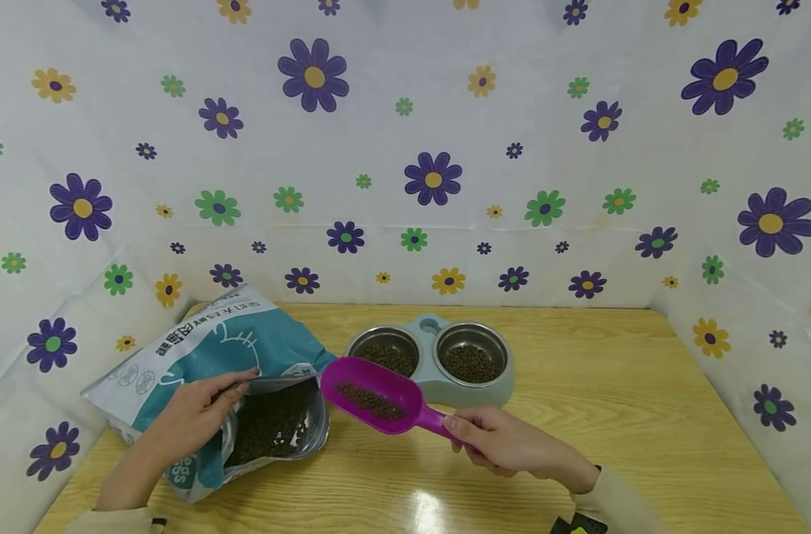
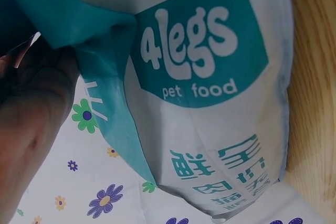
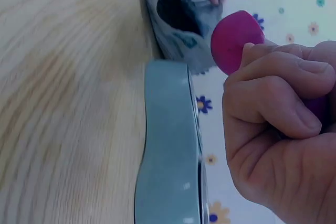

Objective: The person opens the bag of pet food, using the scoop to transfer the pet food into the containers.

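Observation:
My left hand pinches the upper edge of an open pet food bag, which lies on its side with brown kibble visible in its mouth. In my right hand is the handle of a magenta scoop, held in the air between the bag and a double pet bowl. Some kibble lies in the scoop. Both steel bowls contain kibble, and the scoop partly covers the left one. In the right wrist view the fingers curl round the scoop's handle.
The pale blue bowl stand sits at the back middle of the wooden table. Behind and at both sides hangs a white cloth printed with flowers. A dark band shows at the right sleeve.

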Motion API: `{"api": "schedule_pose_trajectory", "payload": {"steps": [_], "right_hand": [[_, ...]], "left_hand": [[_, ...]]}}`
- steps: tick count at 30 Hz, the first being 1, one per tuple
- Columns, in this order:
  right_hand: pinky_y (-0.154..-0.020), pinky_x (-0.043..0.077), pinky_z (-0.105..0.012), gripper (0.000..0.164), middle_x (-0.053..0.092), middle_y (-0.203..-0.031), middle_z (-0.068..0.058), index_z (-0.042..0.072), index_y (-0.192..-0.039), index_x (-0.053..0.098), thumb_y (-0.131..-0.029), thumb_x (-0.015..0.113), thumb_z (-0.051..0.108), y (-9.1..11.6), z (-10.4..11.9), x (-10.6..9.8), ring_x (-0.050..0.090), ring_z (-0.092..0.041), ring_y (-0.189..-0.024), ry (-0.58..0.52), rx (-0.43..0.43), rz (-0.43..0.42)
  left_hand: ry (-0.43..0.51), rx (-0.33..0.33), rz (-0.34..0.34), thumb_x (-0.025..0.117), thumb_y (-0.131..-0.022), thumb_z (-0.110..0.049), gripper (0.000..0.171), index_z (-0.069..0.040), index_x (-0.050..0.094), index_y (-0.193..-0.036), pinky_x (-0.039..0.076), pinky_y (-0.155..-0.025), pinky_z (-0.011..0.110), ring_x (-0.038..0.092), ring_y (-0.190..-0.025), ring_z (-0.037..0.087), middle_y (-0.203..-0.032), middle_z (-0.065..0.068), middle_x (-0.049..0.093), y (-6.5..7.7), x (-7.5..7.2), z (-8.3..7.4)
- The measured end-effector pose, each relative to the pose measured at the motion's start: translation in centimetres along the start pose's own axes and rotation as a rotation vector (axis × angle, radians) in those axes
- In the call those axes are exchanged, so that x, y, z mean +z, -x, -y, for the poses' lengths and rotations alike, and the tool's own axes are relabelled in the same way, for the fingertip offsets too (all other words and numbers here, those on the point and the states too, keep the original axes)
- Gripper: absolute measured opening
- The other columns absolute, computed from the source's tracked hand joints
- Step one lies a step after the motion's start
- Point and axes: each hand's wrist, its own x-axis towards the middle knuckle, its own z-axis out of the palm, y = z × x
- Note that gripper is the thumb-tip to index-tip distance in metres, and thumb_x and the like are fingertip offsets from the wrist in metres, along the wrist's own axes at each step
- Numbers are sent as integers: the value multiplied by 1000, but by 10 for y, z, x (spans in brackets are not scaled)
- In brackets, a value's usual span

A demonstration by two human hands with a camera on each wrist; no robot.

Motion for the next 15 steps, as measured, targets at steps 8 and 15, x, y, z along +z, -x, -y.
{"api": "schedule_pose_trajectory", "payload": {"steps": [8, 15], "right_hand": [[-39, 25, -19, 61, 37, -58, 7, -12, -105, 54, -110, 42, 48, 29, 0, -38, 25, -6, -43, -53, 62, -74], [-40, 25, -19, 54, 38, -60, 6, -2, -100, 57, -109, 42, 49, 50, 4, -66, 24, -6, -44, -57, 126, -152]], "left_hand": [[23, -16, 30, 46, -111, -27, 40, -9, 60, -144, 36, -47, 27, 33, -46, 6, -69, -3, 52, -5, -12, -7], [38, -33, 57, 46, -111, -27, 40, -10, 61, -143, 36, -47, 27, 32, -45, 6, -68, -3, 48, -9, -21, -12]]}}
